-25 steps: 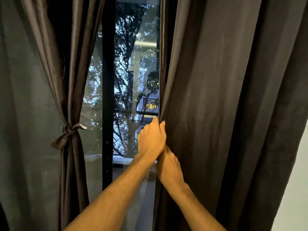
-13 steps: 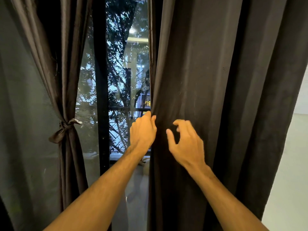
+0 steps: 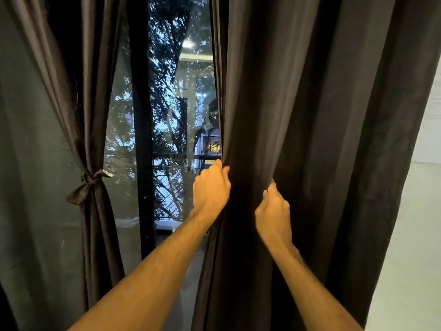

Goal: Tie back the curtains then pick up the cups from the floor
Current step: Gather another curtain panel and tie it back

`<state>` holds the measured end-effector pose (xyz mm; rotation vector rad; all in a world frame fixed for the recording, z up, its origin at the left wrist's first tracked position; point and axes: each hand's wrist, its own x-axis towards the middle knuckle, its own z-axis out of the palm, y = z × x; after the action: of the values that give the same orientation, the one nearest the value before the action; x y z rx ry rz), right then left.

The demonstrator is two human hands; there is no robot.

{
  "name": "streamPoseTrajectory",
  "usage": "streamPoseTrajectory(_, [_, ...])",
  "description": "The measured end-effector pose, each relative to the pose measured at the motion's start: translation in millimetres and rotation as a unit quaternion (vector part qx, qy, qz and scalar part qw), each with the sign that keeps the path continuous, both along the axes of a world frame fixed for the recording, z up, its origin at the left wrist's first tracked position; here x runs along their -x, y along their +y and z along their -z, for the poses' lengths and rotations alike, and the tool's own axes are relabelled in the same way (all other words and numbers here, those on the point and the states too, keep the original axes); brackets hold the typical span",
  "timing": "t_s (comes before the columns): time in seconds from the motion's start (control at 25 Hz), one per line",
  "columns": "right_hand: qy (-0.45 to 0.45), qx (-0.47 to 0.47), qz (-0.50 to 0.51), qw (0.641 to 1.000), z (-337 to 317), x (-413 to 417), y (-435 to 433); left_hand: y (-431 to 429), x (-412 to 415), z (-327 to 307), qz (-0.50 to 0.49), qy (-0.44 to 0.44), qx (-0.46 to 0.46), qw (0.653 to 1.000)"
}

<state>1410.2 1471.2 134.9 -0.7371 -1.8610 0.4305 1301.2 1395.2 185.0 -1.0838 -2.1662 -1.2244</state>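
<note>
A dark brown right curtain (image 3: 322,130) hangs loose over the right half of the window. My left hand (image 3: 210,189) grips its inner edge at about waist height. My right hand (image 3: 274,209) grips a fold of the same curtain a little further right, its fingertips buried in the cloth. The left curtain (image 3: 93,120) is gathered and bound with a knotted tie-back (image 3: 88,185). No cups are in view.
A glass window with a black frame post (image 3: 140,139) shows trees and a lit building outside. A grey sheer panel (image 3: 28,163) hangs at the far left. A pale wall (image 3: 420,223) stands to the right of the curtain.
My right hand came out from under my left, moved right across the curtain and closed on a fold. My left hand kept its grip on the curtain's edge.
</note>
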Motion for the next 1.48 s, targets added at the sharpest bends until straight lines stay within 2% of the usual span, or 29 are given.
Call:
streamPoseTrajectory(0.16, [-0.083, -0.036, -0.099, 0.991, 14, 24, -9, 11, -22, -2, 0.001, 0.01, 0.012, 1.0])
streamPoseTrajectory(0.32, [-0.053, -0.016, -0.14, 0.989, 29, 38, -4, 14, -35, -3, 0.015, 0.008, 0.014, 1.0])
streamPoseTrajectory(0.56, [-0.054, -0.046, -0.116, 0.991, 37, 35, 4, 15, -48, -4, 0.009, 0.014, 0.021, 1.0])
streamPoseTrajectory(0.8, [-0.118, 0.017, -0.12, 0.985, 37, 17, 3, 20, -62, -1, -0.006, 0.03, 0.016, 0.999])
streamPoseTrajectory(0.88, [-0.177, -0.033, -0.09, 0.98, 35, 14, 1, 19, -68, -1, 0.004, 0.03, 0.01, 0.999])
streamPoseTrajectory(0.96, [-0.2, -0.044, -0.085, 0.975, 32, 10, -1, 17, -74, -3, 0.0, 0.039, 0.024, 0.999])
streamPoseTrajectory(1.2, [-0.168, 0.042, -0.122, 0.977, 29, -3, -9, 16, -73, -9, -0.036, 0.092, 0.079, 0.992])
streamPoseTrajectory(1.36, [-0.243, -0.02, -0.136, 0.96, 19, -10, 1, 11, -66, -13, -0.018, 0.073, 0.091, 0.993])
streamPoseTrajectory(1.44, [-0.187, -0.056, -0.131, 0.972, 15, -23, 3, 7, -61, -13, -0.012, 0.075, 0.091, 0.993])
streamPoseTrajectory(1.48, [-0.132, -0.086, -0.094, 0.983, 15, -30, 6, 5, -59, -13, -0.009, 0.079, 0.091, 0.993])
